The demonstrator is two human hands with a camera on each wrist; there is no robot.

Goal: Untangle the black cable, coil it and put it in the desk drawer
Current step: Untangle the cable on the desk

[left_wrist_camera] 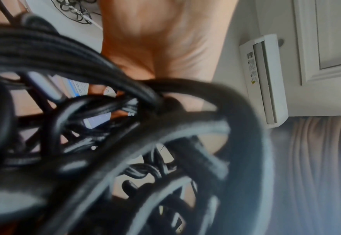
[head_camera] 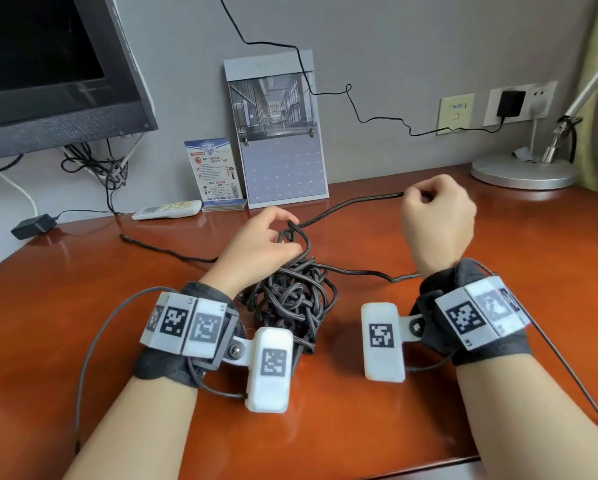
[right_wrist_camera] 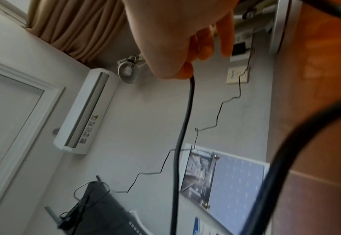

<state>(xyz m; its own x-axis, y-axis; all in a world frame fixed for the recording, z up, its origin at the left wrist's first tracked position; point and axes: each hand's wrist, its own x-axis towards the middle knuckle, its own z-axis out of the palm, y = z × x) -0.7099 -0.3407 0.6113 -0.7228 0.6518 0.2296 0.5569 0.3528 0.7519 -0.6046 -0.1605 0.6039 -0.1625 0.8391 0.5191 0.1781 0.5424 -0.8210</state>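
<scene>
A tangled black braided cable [head_camera: 295,294] lies in a heap mid-desk between my wrists. My left hand [head_camera: 256,242] grips the top of the tangle, fingers curled into its loops; the left wrist view is filled with blurred cable loops [left_wrist_camera: 125,111] under the palm. One strand [head_camera: 353,202] runs up and right from the knot to my right hand [head_camera: 432,216], which pinches it in a fist above the desk; in the right wrist view the strand [right_wrist_camera: 182,127] hangs from the fingers [right_wrist_camera: 187,70]. Another loose end [head_camera: 159,249] trails left across the desk. No drawer is in view.
The red-brown desk [head_camera: 532,306] holds a calendar stand [head_camera: 280,133], a small card [head_camera: 214,171], a white remote [head_camera: 167,209], a black adapter [head_camera: 32,226] at far left and a lamp base [head_camera: 522,171] at back right. A monitor [head_camera: 55,64] hangs upper left.
</scene>
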